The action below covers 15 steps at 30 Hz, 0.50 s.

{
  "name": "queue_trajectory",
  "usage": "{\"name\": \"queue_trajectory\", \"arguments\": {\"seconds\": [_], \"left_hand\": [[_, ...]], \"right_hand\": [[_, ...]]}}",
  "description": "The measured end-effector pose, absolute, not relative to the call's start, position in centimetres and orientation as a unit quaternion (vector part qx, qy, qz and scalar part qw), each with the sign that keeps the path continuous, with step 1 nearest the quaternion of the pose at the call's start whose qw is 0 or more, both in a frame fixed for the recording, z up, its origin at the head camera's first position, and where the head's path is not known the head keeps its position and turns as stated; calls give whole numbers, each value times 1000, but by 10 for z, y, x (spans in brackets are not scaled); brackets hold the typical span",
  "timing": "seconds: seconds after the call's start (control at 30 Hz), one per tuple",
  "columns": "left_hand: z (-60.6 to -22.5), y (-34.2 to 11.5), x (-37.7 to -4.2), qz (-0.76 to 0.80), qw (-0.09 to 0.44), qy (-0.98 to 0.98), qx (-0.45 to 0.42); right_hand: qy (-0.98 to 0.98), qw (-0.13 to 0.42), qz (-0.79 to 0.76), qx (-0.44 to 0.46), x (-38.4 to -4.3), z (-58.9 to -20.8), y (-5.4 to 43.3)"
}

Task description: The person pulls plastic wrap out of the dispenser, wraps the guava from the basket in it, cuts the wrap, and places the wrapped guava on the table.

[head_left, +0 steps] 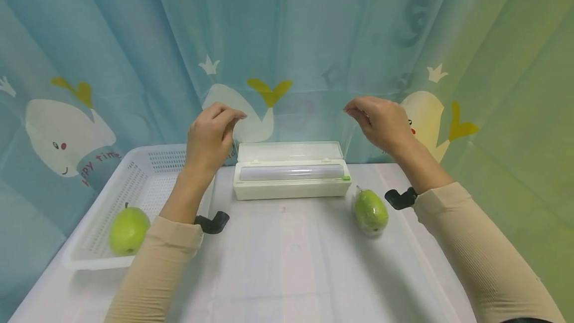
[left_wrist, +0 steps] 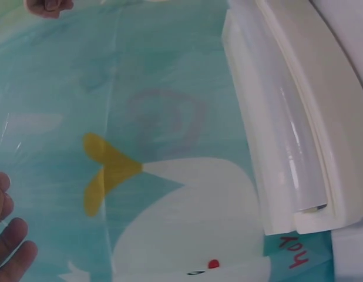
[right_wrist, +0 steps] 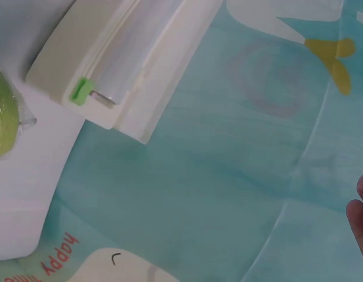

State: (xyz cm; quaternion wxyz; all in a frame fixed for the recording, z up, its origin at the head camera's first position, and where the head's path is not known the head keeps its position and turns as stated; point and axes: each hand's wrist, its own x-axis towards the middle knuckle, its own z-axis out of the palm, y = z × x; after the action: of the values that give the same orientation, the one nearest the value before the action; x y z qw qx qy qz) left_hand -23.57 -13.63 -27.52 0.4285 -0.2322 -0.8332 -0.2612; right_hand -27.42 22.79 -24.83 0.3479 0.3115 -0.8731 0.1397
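Both hands are raised above a white cling film dispenser (head_left: 293,189), with fingers and thumbs pinched together. Between them hangs a sheet of clear cling film (head_left: 349,136), faintly visible by its edges and glints. My left hand (head_left: 211,133) pinches its left side, and my right hand (head_left: 380,121) pinches the right side. The dispenser's lid (head_left: 289,150) stands up at the back, and the film roll (head_left: 291,172) lies inside. A green pear (head_left: 370,211) wrapped in film rests on the table to the right of the dispenser.
On the left, a white plastic basket (head_left: 100,263) holds an unwrapped green pear (head_left: 129,231). A blue-green curtain (head_left: 332,29) with whale prints hangs close behind the table (head_left: 269,263). A green slider (right_wrist: 81,91) sits at the dispenser's end.
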Motion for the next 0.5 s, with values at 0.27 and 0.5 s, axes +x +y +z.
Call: {"name": "queue_trajectory", "arguments": {"seconds": [0.27,0.5], "left_hand": [[-272,-136,-232,-259,433,-832,-229],[-267,-134,-230,-258,444,-826,-232]], "right_hand": [[-875,350,139,304,-272,-244,229],[-867,360,145,313,-270,-240,231]]}}
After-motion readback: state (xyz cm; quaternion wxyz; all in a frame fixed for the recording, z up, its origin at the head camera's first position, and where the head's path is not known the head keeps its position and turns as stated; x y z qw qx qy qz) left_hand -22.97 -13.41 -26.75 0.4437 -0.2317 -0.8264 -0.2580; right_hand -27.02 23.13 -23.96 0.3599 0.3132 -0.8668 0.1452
